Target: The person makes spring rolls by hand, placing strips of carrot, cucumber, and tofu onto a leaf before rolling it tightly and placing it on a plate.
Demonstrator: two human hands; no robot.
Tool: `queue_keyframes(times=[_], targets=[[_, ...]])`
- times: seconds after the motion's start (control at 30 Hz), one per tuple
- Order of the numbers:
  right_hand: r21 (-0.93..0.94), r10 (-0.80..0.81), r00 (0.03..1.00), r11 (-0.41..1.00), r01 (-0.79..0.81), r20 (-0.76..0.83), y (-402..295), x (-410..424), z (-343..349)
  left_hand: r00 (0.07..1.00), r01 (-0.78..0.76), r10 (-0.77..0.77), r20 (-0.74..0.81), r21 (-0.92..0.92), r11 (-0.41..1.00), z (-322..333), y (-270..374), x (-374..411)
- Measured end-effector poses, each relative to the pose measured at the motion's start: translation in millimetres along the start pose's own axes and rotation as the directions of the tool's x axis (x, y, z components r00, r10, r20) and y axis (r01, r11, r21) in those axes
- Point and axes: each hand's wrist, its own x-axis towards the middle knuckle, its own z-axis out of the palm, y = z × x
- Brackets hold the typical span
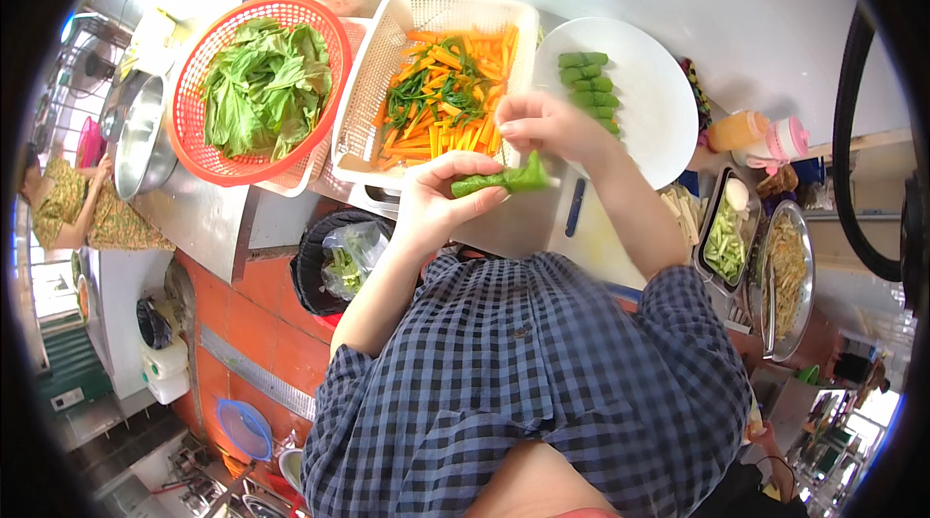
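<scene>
My left hand (443, 192) holds a rolled green leaf (483, 184) between thumb and fingers, its loose end flaring to the right. Just above that end is my right hand (548, 127), blurred, with thumb and fingers drawn together; whether anything is pinched there cannot be made out. Behind both hands, a cream plastic basket (354, 111) contains orange carrot-like sticks (414, 144) and wilted dark green strips (458, 74). Several tied green leaf rolls (583, 74) lie in a row on a white plate (657, 104), partly covered by my right hand. A red colander (187, 100) holds loose green leaves (265, 93).
A blue-handled knife (575, 207) lies on a cutting board (599, 242). To the right are a tray of cut vegetables (726, 242) and a metal dish of shredded food (785, 271). A black-lined bin (309, 278) stands below the counter. Another person (80, 205) is at far left.
</scene>
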Motion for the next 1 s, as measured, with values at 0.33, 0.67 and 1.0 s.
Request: queue_keyframes(times=[0.33,0.67,1.0], targets=[[-0.512,-0.248,0.932,0.855,0.082,-0.265,-10.8,-55.0,60.3,0.923,-0.325,0.382,-0.047,0.435,0.84,-9.0,-34.5,22.1],[-0.012,-0.224,0.841,0.968,0.25,-0.493,46.3,-68.5,37.4,0.988,0.13,-0.063,0.14,-0.546,0.828,17.9,-44.0,28.7],[-0.318,-0.006,0.982,0.946,-0.055,-0.187,40.2,-109.6,6.5,0.875,0.011,-0.275,0.399,0.553,0.833,30.1,-47.8,38.0]])
